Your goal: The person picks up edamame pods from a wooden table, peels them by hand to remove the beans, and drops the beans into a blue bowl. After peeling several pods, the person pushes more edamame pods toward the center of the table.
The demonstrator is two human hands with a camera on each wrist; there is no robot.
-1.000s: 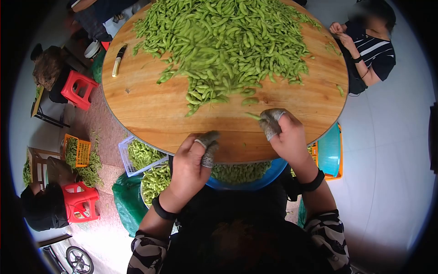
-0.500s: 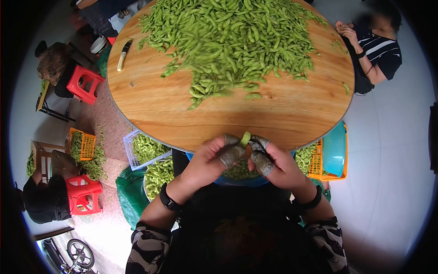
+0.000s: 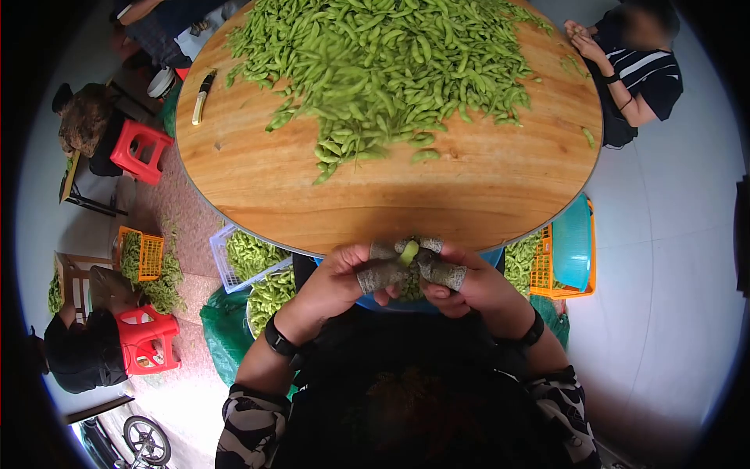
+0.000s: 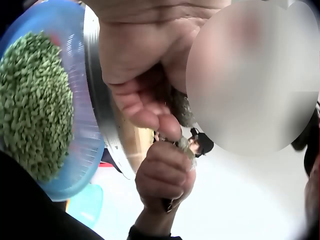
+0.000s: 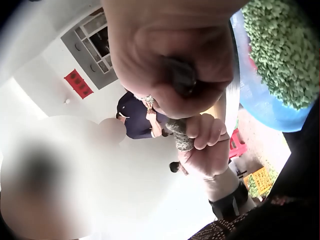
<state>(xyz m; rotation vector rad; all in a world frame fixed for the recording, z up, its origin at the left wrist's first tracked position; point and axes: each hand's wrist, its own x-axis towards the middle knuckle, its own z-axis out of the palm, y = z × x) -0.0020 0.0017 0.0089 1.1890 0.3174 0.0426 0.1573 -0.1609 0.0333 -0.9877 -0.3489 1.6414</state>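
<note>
- One green pod (image 3: 409, 252) sits at the meeting of both hands, just beyond the tabletop's near edge and above the blue basin (image 4: 82, 115).
- Left hand (image 3: 332, 277): thumb and forefinger, both in grey finger covers (image 3: 380, 276), pinch the pod from its side.
- Right hand (image 3: 476, 277): fingers curled in, covered thumb and forefinger gripping the pod from the opposite side.
- The covers probably spare the skin while the thumbs press; holding the pod low, near the lap, likely lets whatever comes out drop among the loose beans (image 4: 35, 105) in the basin.
- The pile of pods (image 3: 391, 70) spreads over the far part of the tabletop (image 3: 375, 205), presumably leaving the near wood free for reaching.
- Hard to make out: a dark, shiny patch (image 5: 186, 79) inside the curled right hand, perhaps a small tool, perhaps part of a cover.
- The fingertips hide the pod's lower end, so whether it has split cannot be told. In the head view the hands and tabletop cover most of the basin; both wrist views cut it off at the border.
</note>
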